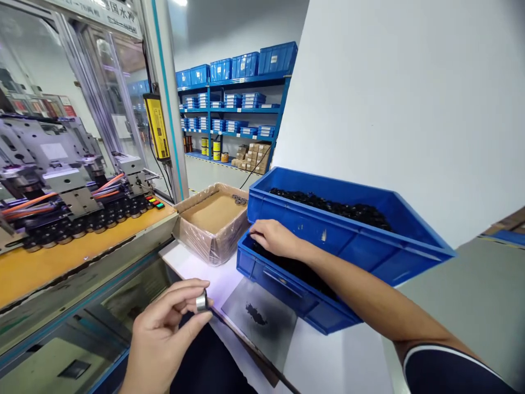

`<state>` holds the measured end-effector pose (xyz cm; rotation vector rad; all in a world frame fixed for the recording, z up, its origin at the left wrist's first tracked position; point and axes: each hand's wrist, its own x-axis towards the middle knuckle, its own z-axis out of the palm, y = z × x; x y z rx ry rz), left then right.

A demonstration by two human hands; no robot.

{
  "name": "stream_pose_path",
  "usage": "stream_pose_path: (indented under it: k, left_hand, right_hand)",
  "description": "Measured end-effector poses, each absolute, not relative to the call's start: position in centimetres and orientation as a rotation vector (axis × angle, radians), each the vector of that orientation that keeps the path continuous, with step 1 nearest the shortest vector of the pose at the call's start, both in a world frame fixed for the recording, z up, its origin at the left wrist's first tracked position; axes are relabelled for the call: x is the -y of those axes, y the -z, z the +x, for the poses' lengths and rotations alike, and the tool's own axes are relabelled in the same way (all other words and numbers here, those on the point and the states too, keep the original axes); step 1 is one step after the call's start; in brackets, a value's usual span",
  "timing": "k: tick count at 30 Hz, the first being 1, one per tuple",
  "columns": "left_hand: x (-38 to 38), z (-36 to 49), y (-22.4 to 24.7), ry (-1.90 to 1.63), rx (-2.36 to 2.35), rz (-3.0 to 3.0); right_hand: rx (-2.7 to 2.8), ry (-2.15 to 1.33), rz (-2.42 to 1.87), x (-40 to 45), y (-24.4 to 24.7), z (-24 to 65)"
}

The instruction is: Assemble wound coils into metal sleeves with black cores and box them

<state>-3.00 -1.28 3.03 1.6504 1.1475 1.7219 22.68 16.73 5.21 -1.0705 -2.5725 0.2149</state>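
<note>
My left hand [164, 328] pinches a small metal ring [202, 301] between thumb and fingers, its silvery side and dark edge showing, held out over the front edge of the white table [328, 353]. My right hand [275, 237] reaches over the rim of the smaller blue bin [283, 284]. Its fingers curl down toward the black parts inside, and the bin wall and hand hide their tips. Right behind that bin stands a larger blue bin [344, 243], heaped with black parts [328, 206].
A plastic-wrapped cardboard box [213, 246] with a few dark rings [239, 200] stands left of the bins. A grey plate [266, 323] with a black smudge lies in front. At left, a machine [69, 180] has a row of round parts [98, 221]. Blue shelves [241, 109] stand behind.
</note>
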Motion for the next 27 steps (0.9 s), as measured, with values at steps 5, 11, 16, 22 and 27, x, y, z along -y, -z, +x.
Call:
stream_pose_path:
  k: [5, 11, 16, 22, 27]
  left_hand:
    - [1.1, -2.5, -2.5, -1.703, -1.113, 1.61]
    - [0.6, -1.6, -2.0, -1.637, -1.208, 1.562]
    - [0.1, -0.9, -1.5, -1.486, -1.162, 1.467]
    - [0.3, -0.4, -1.2, -1.469, -1.182, 1.383]
    - [0.4, -0.1, -1.5, -1.565, -1.15, 1.385]
  right_hand:
    - [2.327, -0.356, -0.52, -11.6, -6.1, 18.8]
    - [2.068, -0.659, -0.099, -8.0, -3.9, 17.8]
    - [2.053, -0.642, -0.1, -7.9, -3.7, 18.1]
    - [1.996, -0.536, -0.096, -8.0, -3.0, 18.1]
    - [2.037, -0.406, 0.014, -8.3, -3.1, 18.2]
